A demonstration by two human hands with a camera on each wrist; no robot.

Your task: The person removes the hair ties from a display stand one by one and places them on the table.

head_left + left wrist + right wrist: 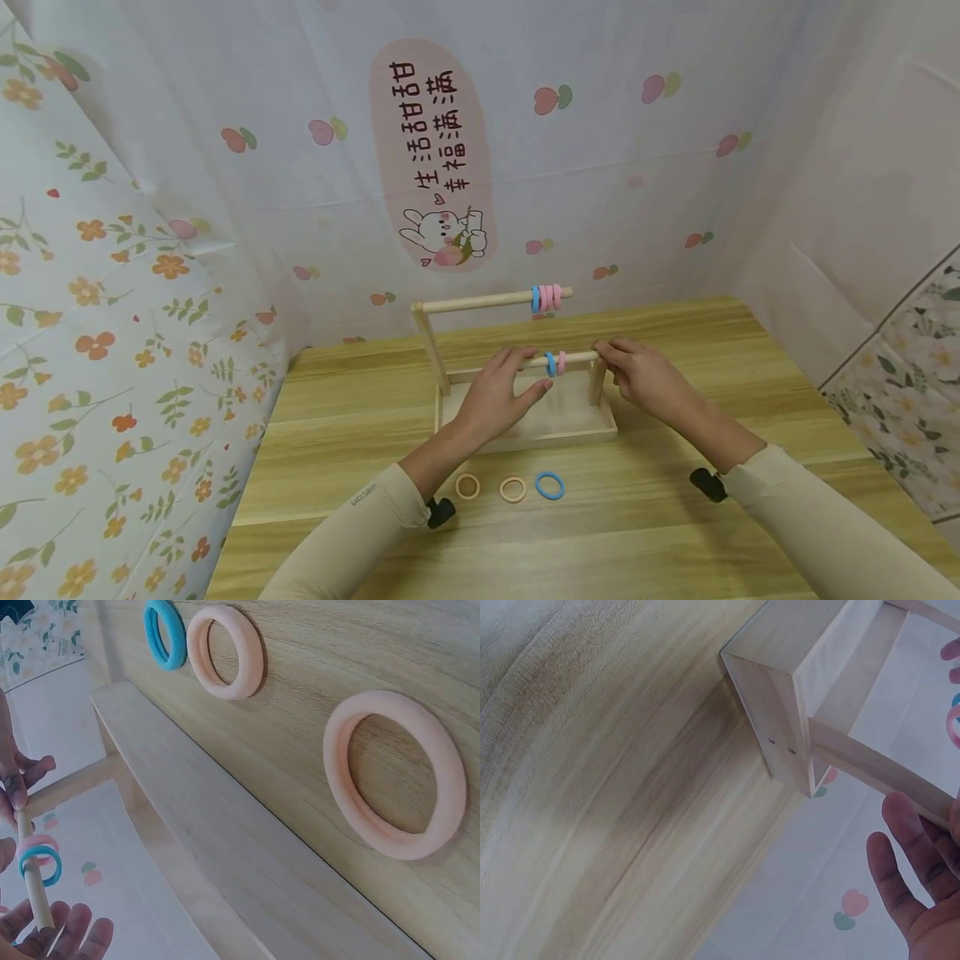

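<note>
A wooden stand [517,437] with two rods at different heights rises from a shallow tray base. Around its lower rod [581,357] hang a blue ring [551,364] and a pink ring [562,362]. My left hand [491,396] is at that rod's free left end, fingers extended and thumb apart, its tip just below the blue ring. In the left wrist view, the spread fingers [71,930] overlap the rod's end. At the other end, my right hand [637,372] pinches the top of the short post [597,383] between thumb and finger.
On the upper rod [480,302] hang a blue ring [536,299] and several pink rings [551,297]. In front of the stand, two pale rings [467,487] and a blue ring [550,486] lie on the wood-grain table [600,542]. Patterned curtains [300,192] surround the table.
</note>
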